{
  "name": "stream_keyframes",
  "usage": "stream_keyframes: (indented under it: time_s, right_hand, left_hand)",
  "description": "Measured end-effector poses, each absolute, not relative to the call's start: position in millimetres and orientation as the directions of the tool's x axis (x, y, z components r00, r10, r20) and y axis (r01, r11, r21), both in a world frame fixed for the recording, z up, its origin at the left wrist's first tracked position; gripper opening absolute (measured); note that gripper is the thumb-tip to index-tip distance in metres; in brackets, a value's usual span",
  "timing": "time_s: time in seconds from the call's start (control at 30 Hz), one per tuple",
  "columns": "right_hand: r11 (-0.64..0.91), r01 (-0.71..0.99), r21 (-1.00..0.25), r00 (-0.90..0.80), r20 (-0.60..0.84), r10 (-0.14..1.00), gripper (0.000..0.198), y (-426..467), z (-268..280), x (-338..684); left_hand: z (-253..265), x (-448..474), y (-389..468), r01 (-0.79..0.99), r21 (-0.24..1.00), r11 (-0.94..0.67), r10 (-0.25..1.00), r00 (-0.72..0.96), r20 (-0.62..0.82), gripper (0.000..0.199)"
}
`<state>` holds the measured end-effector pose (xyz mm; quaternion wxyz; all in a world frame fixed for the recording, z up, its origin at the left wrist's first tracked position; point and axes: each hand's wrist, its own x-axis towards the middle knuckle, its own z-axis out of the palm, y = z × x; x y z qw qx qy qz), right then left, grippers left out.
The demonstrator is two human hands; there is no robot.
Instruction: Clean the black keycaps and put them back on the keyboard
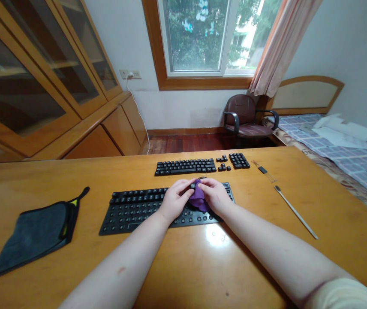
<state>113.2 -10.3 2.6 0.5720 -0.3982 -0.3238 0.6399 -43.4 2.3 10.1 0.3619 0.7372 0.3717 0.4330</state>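
Observation:
Above the right part of a black keyboard base (145, 210), my two hands meet around a purple cloth (199, 198). My left hand (177, 198) pinches a small dark keycap (193, 186). Pressed against it is the cloth, bunched in the closed fingers of my right hand (215, 195). Keycaps are still on the base's back row, while bare switches show across most of its front rows. Behind the base, loose black keycaps (185, 166) lie in keyboard order, with a number-pad block (239, 160) at their right. My hands hide part of the base.
At the right lie a long thin brush (296, 212) and a wire keycap puller (263, 170). A folded dark grey cloth (42, 227) with a black loop rests at the left. Beyond the wooden table (177, 274) stand a brown armchair (243, 109) and a bed (338, 141).

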Motion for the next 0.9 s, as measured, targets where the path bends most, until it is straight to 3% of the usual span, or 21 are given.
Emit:
stream_keyframes:
  time_s: [0.17,0.37,0.57,0.77,0.9]
  right_hand:
    - [-0.110,-0.507,-0.855,-0.031,-0.110,0.993,0.022,-8.8,0.7,113.3]
    - [-0.118,-0.424,-0.898,-0.048,-0.108,0.993,0.025,-9.6,-1.4,114.4]
    - [-0.041,-0.405,-0.914,-0.005,-0.043,0.999,0.023,-7.2,-7.0,113.4]
    - [-0.100,-0.499,-0.861,-0.010,-0.109,0.994,0.022,-6.9,-3.2,112.7]
    - [-0.082,-0.454,-0.887,-0.080,-0.051,0.995,0.027,-7.8,-3.2,115.1]
  left_hand:
    - [3.3,-40.2,1.7,0.062,0.948,-0.313,0.904,0.324,0.278,0.035]
    - [1.0,-36.6,3.6,0.003,0.970,-0.243,0.947,0.217,0.237,0.014]
    - [1.7,-34.5,3.8,-0.098,0.988,-0.123,0.963,0.228,0.143,0.026]
    - [2.9,-34.9,3.8,-0.091,0.986,-0.141,0.965,0.212,0.157,0.022]
    - [-0.7,-38.4,6.5,0.006,0.971,-0.239,0.953,0.193,0.234,0.015]
